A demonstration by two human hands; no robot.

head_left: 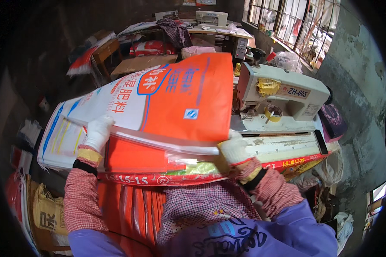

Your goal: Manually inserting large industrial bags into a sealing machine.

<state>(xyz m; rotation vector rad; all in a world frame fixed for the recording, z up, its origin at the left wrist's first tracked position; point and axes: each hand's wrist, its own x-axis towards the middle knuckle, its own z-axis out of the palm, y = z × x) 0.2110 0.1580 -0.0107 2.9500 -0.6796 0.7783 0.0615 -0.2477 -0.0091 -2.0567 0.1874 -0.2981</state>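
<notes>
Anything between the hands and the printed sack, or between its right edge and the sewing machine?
Nothing visible. Gloved left hand and right hand hold the printed sack; sewing machine is directly beyond its right edge.

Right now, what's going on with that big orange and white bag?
A person wearing white gloves is holding the big orange-and-white sack by its near edge, which shows as a long pale strip. The left hand is partway along that edge, and the right hand is at its right end. The sack is spread out to the left of a white sewing machine, with more orange material showing beneath.
</notes>
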